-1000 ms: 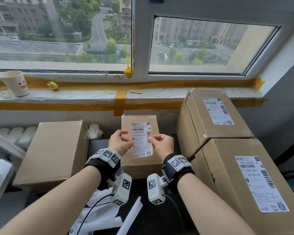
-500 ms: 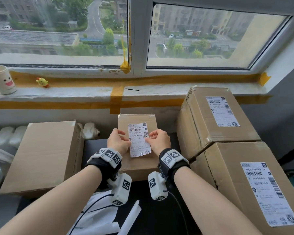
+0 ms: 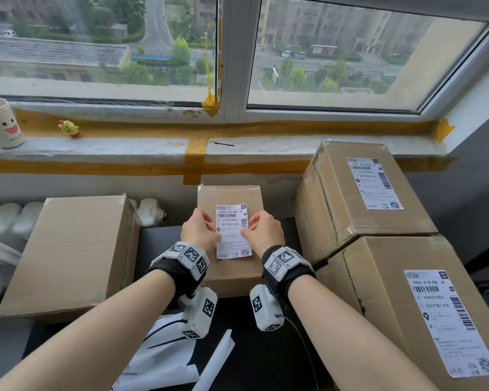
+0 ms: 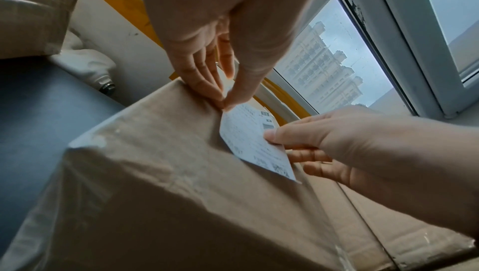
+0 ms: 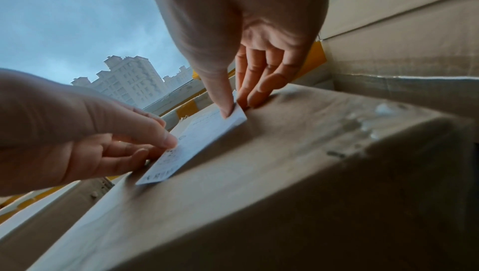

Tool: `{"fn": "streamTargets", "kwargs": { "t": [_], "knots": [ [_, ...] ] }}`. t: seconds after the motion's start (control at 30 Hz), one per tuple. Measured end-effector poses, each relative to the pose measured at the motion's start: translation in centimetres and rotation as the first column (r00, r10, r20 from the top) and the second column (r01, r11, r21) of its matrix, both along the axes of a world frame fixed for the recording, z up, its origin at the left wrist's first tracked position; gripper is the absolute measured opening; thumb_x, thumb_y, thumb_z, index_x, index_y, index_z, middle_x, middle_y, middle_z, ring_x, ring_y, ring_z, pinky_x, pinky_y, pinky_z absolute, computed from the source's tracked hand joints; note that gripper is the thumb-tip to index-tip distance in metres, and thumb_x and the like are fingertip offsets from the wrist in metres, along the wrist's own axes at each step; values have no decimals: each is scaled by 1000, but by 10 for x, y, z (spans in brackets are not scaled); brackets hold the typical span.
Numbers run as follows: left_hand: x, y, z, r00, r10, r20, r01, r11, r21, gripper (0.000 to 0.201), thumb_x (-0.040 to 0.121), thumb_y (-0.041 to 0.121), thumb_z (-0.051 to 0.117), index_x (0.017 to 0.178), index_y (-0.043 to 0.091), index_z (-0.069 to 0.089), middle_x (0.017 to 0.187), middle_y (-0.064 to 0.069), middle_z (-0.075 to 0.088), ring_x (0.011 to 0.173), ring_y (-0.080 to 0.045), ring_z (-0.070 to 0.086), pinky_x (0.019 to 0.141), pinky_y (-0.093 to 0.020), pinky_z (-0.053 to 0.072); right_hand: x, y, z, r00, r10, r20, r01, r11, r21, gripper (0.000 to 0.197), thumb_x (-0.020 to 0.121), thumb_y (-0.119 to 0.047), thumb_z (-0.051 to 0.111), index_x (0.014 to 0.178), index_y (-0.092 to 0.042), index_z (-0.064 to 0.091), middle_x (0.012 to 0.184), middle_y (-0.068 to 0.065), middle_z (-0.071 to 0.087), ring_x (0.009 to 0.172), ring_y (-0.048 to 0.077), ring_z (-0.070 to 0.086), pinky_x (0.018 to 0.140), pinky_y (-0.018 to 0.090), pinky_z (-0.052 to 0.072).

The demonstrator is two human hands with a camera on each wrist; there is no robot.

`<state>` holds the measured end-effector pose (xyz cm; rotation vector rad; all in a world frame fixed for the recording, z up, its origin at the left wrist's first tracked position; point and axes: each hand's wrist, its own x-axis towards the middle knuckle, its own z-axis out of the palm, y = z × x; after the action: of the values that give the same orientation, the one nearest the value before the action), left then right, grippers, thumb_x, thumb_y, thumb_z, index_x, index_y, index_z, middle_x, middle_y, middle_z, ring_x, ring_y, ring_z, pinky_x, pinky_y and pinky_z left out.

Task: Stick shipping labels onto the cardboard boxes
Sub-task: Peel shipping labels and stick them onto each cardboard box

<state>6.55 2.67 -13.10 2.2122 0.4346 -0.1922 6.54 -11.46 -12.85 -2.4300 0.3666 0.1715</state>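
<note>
A small cardboard box (image 3: 229,197) stands on the dark table in front of me. A white shipping label (image 3: 232,230) lies over its top, printed side up. My left hand (image 3: 213,235) pinches the label's left edge and my right hand (image 3: 247,232) pinches its right edge. In the left wrist view, thumb and forefinger of the left hand (image 4: 224,103) meet on the label (image 4: 255,142). In the right wrist view, the right hand (image 5: 233,109) holds the label (image 5: 197,142) a little off the box (image 5: 259,203), with a shadow under it.
Two larger boxes are stacked at the right, each bearing a label (image 3: 374,183) (image 3: 446,320). A bare cardboard box (image 3: 74,249) stands at the left. White backing paper (image 3: 164,362) lies near the table's front. On the windowsill are a paper cup (image 3: 2,122) and a yellow toy (image 3: 68,128).
Both hands keep their pinch on the label. The label has come slightly nearer to me over the box top. My head has tilted, which shifts the view.
</note>
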Motion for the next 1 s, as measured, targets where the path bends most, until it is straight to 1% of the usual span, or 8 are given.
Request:
{"fn": "streamTargets", "kwargs": {
  "t": [0.17, 0.23, 0.3, 0.4, 0.47, 0.57, 0.77, 1.0],
  "knots": [
    [-3, 8, 0, 998, -55, -23, 56, 995, 81, 25, 74, 20, 74, 93, 18, 57, 87, 4, 62, 83, -17, 59, 75, -29, 49, -4, -5, -1, 996, 60, 59, -56, 996, -76, 30, 82, -26, 70, 106, -15, 57, 108, 2, 61, 96, 19, 59, 72, 26, 43],
    [-7, 15, -1, 998, -61, -34, 64, 994, 87, 31, 71, 26, 77, 93, 19, 57, 90, 2, 63, 85, -18, 60, 77, -32, 52, -8, -7, -3, 978, 188, 93, -176, 976, -125, 35, 85, -23, 66, 118, -15, 56, 124, 1, 56, 111, 19, 54, 87, 30, 47],
    [-13, 20, -2, 998, -60, -36, 63, 994, 87, 38, 68, 29, 79, 97, 19, 56, 96, -1, 61, 87, -19, 60, 80, -34, 52, -13, -8, -5, 934, 351, 63, -334, 923, -191, 41, 90, -21, 57, 130, -15, 51, 143, 0, 44, 131, 19, 41, 106, 36, 37],
    [-24, 26, -2, 997, -68, -37, 72, 992, 105, 53, 67, 32, 81, 109, 18, 52, 108, -3, 55, 93, -19, 56, 83, -33, 48, -26, -6, -9, 871, 489, -45, -482, 836, -262, 46, 98, -25, 41, 143, -16, 35, 157, -1, 21, 146, 18, 15, 116, 39, 22],
    [-32, 28, -2, 997, -67, -44, 71, 992, 102, 57, 67, 32, 81, 113, 17, 50, 111, -3, 55, 98, -20, 56, 83, -32, 46, -38, -3, -11, 857, 509, -79, -511, 822, -252, 50, 100, -31, 33, 148, -16, 25, 159, -2, 15, 147, 15, 8, 119, 37, 11],
    [-45, 30, -4, 996, -82, -24, 84, 991, 100, 51, 70, 28, 79, 112, 16, 53, 114, -3, 59, 103, -19, 57, 83, -31, 44, -57, 4, -14, 837, 544, -68, -542, 803, -247, 51, 101, -36, 27, 149, -18, 22, 159, -4, 15, 147, 12, 9, 119, 34, 1],
    [-68, 28, -10, 987, -159, -11, 160, 981, 109, 45, 77, 28, 71, 119, 24, 57, 122, -3, 59, 110, -20, 56, 86, -29, 43, -87, 19, -20, 793, 603, -82, -595, 740, -314, 51, 101, -38, 23, 150, -22, 18, 159, -7, 12, 147, 9, 7, 121, 35, -1],
    [-81, 27, -11, 984, -178, -29, 180, 975, 131, 46, 83, 28, 66, 127, 30, 53, 126, -3, 59, 113, -22, 56, 88, -33, 45, -106, 5, -20, 845, 532, -62, -514, 772, -375, 51, 101, -40, 24, 149, -23, 21, 158, -9, 17, 146, 9, 13, 119, 37, 0]
  ]
}}
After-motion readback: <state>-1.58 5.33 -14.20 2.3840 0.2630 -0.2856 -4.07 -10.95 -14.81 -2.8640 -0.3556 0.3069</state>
